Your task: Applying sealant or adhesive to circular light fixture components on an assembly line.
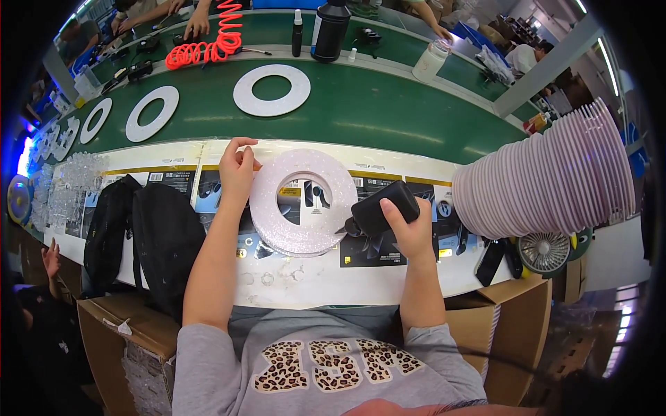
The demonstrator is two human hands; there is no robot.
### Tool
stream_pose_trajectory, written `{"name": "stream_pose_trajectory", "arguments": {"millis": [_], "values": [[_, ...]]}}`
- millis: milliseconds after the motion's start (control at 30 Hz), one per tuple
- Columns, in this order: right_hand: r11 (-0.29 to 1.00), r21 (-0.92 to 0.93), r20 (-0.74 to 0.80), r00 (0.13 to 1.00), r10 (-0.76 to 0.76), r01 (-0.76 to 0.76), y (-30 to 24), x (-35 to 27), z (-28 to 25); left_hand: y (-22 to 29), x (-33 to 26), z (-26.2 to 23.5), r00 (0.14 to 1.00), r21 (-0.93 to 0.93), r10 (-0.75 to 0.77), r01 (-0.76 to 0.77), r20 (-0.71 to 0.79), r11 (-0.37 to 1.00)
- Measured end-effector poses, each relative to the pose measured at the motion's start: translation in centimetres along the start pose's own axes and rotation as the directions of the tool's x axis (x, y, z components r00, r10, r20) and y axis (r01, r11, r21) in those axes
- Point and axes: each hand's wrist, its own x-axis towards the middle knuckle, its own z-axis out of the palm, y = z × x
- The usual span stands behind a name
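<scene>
A white speckled ring (267,208) lies flat in front of me, with a second ring's edge showing beneath its near side. My right hand (411,225) is wrapped round a black squeeze bottle (380,210). The bottle is tilted, its narrow nozzle pointing left at the ring's lower right edge; whether the tip touches is unclear. My left hand (238,166) is at the ring's upper left edge, fingers loosely bent. Its index finger stands apart from the others, and I see nothing held in it.
To the right, a long stack of similar rings (534,173) leans over beside a small fan (544,251) and a phone (490,263). A black bag (166,239) lies left. More rings (272,90) rest on the green surface, with a black bottle (330,31) and red coiled hose (208,50) beyond.
</scene>
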Motion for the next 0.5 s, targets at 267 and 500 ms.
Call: {"name": "stream_pose_trajectory", "arguments": {"millis": [267,500], "values": [[0.997,-0.074,0.085,0.996,0.028,-0.021,-0.49,0.22,-0.14,0.14,0.01,-0.04,1.0,0.013,0.01,-0.01,-0.004,1.0],[0.997,-0.066,0.086,0.995,0.049,-0.044,-0.08,0.23,-0.15,0.28,-0.04,-0.03,1.0,0.007,0.009,-0.009,0.001,1.0]]}}
